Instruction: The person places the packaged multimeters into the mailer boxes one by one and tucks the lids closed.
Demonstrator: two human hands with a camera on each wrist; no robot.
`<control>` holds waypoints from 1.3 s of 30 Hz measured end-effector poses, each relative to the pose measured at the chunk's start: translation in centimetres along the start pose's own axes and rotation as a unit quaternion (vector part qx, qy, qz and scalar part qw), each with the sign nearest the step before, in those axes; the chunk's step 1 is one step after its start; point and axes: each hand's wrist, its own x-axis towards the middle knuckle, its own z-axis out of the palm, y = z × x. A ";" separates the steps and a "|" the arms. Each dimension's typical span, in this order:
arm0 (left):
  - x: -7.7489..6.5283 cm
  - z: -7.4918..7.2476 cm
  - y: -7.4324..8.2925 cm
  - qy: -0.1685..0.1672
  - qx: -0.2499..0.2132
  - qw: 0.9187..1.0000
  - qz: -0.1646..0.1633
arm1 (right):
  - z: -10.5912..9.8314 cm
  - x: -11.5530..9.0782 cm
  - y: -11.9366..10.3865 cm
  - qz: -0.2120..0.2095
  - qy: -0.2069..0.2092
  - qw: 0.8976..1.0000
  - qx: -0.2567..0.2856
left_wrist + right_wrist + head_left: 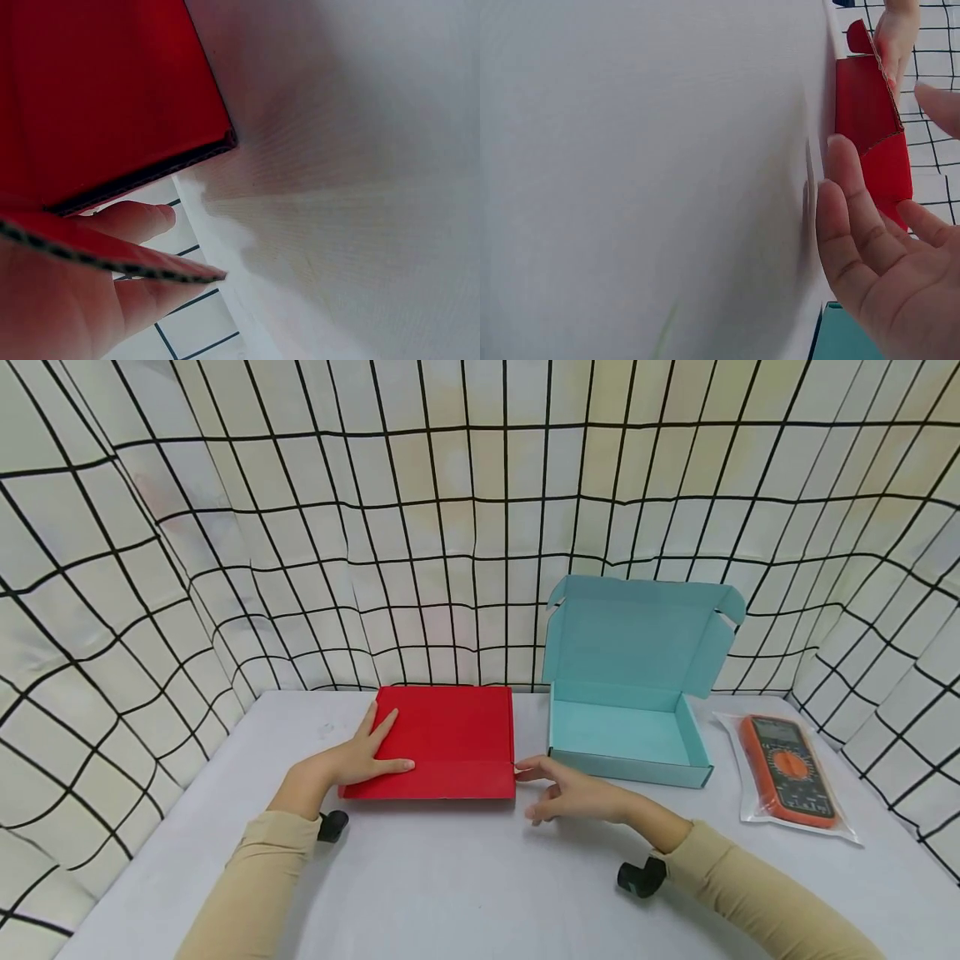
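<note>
A red cardboard box [450,727] lies on the table with its lid folded down over it. My left hand [363,758] rests on the left part of the lid, its fingers spread. In the left wrist view, a red flap [112,251] with a corrugated edge sticks out in front of that hand. My right hand [566,792] is at the box's right side, index fingertip right at its edge and the other fingers loosely bent. From the right wrist, a small red tab [859,37] juts out at the box's far end, and the right palm holds nothing.
An open light-blue cardboard box [630,766] stands to the right, lid upright. Farther right lies an orange multimeter [791,768] in a clear plastic bag. White cloth with a black grid [450,527] encloses the back and sides of the white table [450,893].
</note>
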 end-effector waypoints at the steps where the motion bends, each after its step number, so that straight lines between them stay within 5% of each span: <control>1: 0.0 0.0 0.0 0.000 0.000 1.000 0.000 | 0.0 0.0 0.0 0.000 -0.004 1.000 0.004; 13: 0.0 0.2 -0.2 -0.005 -0.013 1.000 -0.004 | 0.1 -0.6 0.0 0.000 -0.047 0.999 0.019; 20: -0.2 0.0 -0.2 -0.005 -0.014 1.000 -0.010 | 0.8 -0.9 -1.2 0.001 -0.093 0.994 -0.058; 28: 0.5 0.1 -0.4 -0.006 -0.017 1.000 -0.003 | 1.0 0.1 -1.4 -0.031 0.012 0.993 -0.113; 39: 1.9 -0.6 -1.1 0.016 -0.032 0.999 0.001 | 1.5 4.0 -2.3 0.008 0.086 0.958 -0.275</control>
